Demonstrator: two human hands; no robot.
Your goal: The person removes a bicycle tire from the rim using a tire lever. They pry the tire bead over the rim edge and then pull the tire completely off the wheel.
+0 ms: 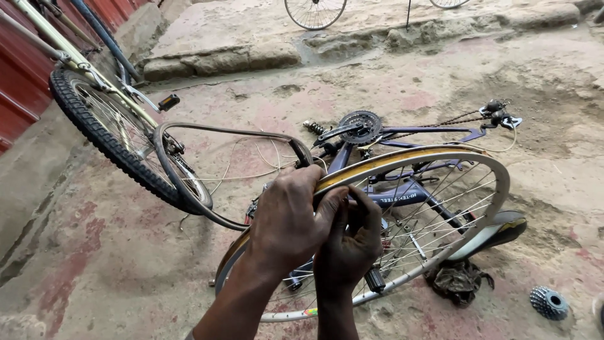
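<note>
Left hand [286, 220] fingers curled shut over top of the bare wheel rim [434, 157], gripping it w/ the end of a loose black rubber strip [189, 195]. Right hand [349, 242] just beside, fingers pinched closed at the same spot; can't tell exactly what they hold. Strip loops off to the left, free of the rim. Rim stands over an upturned blue bike frame [402, 195], chainring [360, 127] behind, rag [459, 280] & cassette [548, 302] on ground. Step looks like seating strip on rim; next prob needs steady pressure around the rim.

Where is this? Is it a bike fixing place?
Probably an outdoor bicycle repair spot: an upturned bicycle frame, a bare wheel rim in the hands, a loose gear cluster on rough ground.
</note>
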